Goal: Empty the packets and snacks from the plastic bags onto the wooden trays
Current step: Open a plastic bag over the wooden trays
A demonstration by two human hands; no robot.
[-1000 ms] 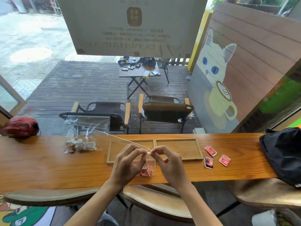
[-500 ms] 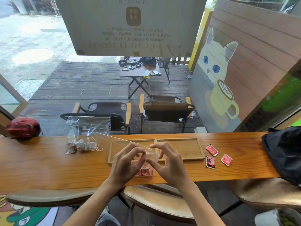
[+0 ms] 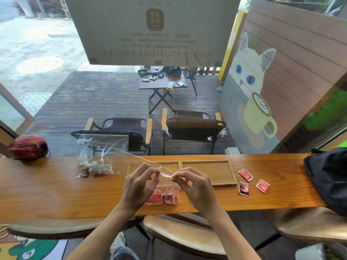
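Both hands work at the near edge of the wooden counter (image 3: 56, 192). Left hand (image 3: 138, 186): fingers curled, fingertips pinching the top edge of a clear plastic bag (image 3: 167, 182). Right hand (image 3: 195, 184): fingers curled likewise, pinching the same edge from the right. Bag hangs between the hands; red packets (image 3: 162, 198) sit in its bottom, resting on the counter.

Two wooden trays lie side by side just beyond the hands: left tray (image 3: 135, 166), partly hidden by the hands, right tray (image 3: 208, 170). Three loose red packets (image 3: 252, 182) lie on the counter right of the trays. A second clear bag (image 3: 95, 162) with pale wrapped snacks stands left of the trays. Far left: red helmet (image 3: 28, 147). Far right: black bag (image 3: 330, 177).
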